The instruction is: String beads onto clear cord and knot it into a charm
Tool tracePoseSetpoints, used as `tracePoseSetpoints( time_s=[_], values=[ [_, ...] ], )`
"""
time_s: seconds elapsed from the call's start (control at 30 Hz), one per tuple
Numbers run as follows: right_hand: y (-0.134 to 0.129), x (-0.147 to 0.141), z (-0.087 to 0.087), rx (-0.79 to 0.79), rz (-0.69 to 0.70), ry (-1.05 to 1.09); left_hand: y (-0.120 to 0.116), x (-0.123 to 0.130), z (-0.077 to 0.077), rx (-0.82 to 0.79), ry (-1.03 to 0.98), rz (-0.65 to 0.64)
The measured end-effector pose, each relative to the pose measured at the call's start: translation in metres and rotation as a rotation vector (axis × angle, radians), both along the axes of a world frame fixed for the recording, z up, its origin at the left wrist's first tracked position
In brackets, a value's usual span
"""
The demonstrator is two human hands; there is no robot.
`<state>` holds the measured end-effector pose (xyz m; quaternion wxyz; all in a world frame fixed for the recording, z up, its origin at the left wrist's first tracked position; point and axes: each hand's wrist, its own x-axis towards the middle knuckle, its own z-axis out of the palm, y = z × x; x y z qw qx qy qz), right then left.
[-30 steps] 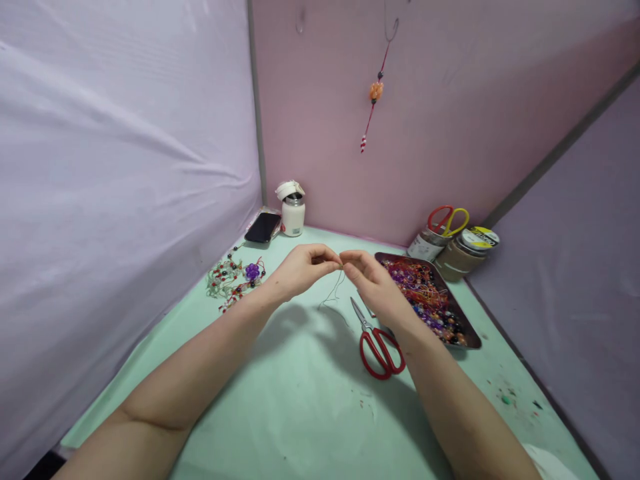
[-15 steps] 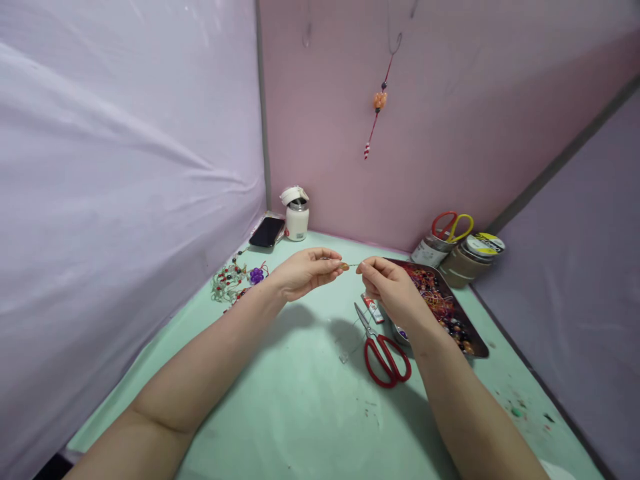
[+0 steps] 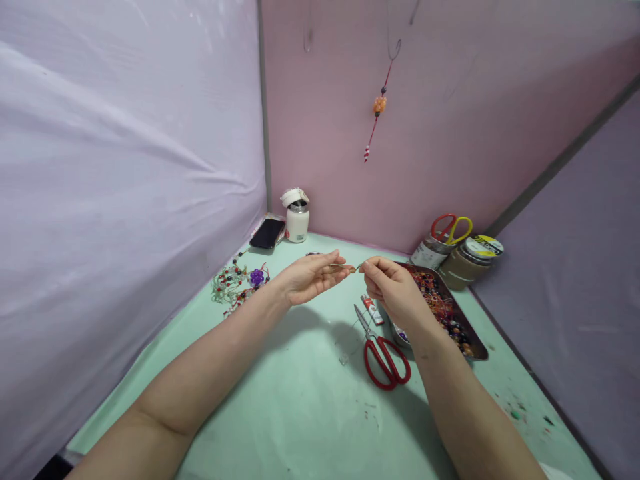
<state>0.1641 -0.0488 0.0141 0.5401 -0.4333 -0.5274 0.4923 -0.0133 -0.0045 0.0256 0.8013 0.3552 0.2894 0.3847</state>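
Observation:
Over the green table, my left hand (image 3: 316,277) faces palm up, its fingers round a thin cord. A small amber bead (image 3: 353,269) sits at its fingertips. Close by on the right, the thumb and forefinger of my right hand (image 3: 387,283) pinch the thin line that runs to the bead. Below my right hand lie red-handled scissors (image 3: 385,360) with the blades pointing away, and a small red and white tube (image 3: 372,310). Part of a dark tray (image 3: 480,348) of beads and threads is hidden behind my right hand.
At the left lie beaded strings with a purple flower (image 3: 257,277), a phone (image 3: 268,233) and a white bottle (image 3: 297,223). Two jars stand at the back right, one (image 3: 429,255) holding scissors. A beaded cord (image 3: 380,105) hangs on the pink wall.
My left hand has turned more palm up and its fingers have loosened. The amber bead has shifted right, nearer my right fingertips. My right hand has barely moved.

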Motion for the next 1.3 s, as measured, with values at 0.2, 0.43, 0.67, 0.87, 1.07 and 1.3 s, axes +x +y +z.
tracePoseSetpoints(
  time_s=[0.2,0.43,0.67,0.87,1.07,1.3],
  values=[
    [0.000,-0.001,0.001,0.014,-0.016,0.022,-0.002,0.002,-0.004,0.015,0.014,0.035],
    [0.000,0.000,0.003,0.028,-0.021,0.016,0.001,0.003,-0.009,0.126,0.084,0.067],
    [0.000,-0.001,0.004,0.014,-0.053,0.017,0.008,0.001,-0.013,0.258,0.204,0.196],
    [-0.001,-0.001,0.004,0.007,-0.044,0.013,0.011,-0.002,-0.015,0.335,0.262,0.232],
    [0.002,0.002,0.001,-0.008,-0.049,0.028,0.013,-0.006,-0.011,0.330,0.267,0.251],
    [0.003,0.001,0.003,-0.095,-0.106,0.099,0.012,-0.006,-0.005,0.317,0.177,0.344]
  ],
)
